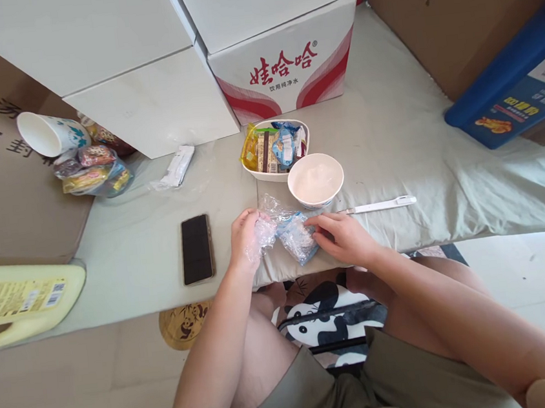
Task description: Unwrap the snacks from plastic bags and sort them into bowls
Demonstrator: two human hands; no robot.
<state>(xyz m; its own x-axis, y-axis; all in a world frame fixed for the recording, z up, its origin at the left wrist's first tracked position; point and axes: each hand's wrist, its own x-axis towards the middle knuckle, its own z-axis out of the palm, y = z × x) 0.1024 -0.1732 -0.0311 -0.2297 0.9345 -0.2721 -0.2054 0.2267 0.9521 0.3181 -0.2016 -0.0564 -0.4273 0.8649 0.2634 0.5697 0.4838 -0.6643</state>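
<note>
My left hand (245, 236) is closed around crumpled clear plastic film (265, 230), part of which spreads out beyond the fingers. Just to its right, a small clear plastic bag (298, 239) with blue edging lies bunched on the covered surface. The fingers of my right hand (341, 237) are curled at the right side of this bag and grip its edge. What the bag contains is hard to make out. Behind it stands a white paper bowl (316, 180). A white-handled utility knife (382, 205) lies beyond my right hand, its tip end partly behind the fingers.
A white tray (252, 175) of wrapped snacks sits behind the bowl. A black phone (197, 248) lies left of my left hand. White boxes (282, 66) line the back. A yellow jug (29, 301) stands at left, a blue package (500, 102) at right.
</note>
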